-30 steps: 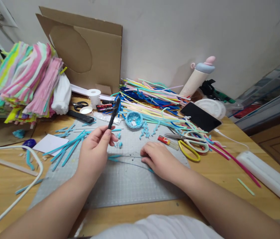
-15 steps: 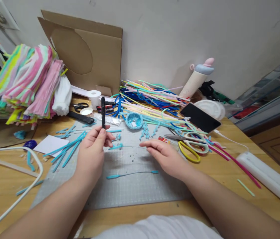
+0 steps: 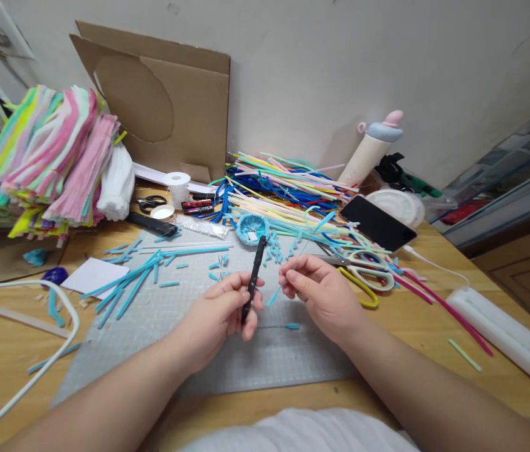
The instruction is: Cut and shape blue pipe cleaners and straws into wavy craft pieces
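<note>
My left hand (image 3: 227, 307) is closed around a slim black pen-like stick (image 3: 256, 270), which stands tilted with its top leaning right. To its right, my right hand (image 3: 314, 285) pinches a pipe cleaner (image 3: 325, 221) whose middle is stripped to thin wire. One fluffy blue end points up and right; the other hangs below the fingertips. The stick and the wire are apart. Below the hands another stripped piece with a blue tip (image 3: 291, 326) lies on the grey cutting mat (image 3: 152, 351), partly hidden by my left hand. Small coiled blue pieces (image 3: 221, 275) lie just beyond it.
A blue fuzzy bowl shape (image 3: 253, 230) sits behind the hands. Cut blue pipe cleaners (image 3: 128, 289) lie left, scissors (image 3: 371, 270) and a phone (image 3: 379, 222) right. Loose coloured pipe cleaners (image 3: 283, 188) pile at the back. A cardboard box (image 3: 199, 113) leans on the wall.
My left hand has moved right and down with the black stick, now tilted. My right hand has lifted the stripped pipe cleaner off the mat and turned it from level to slanting.
</note>
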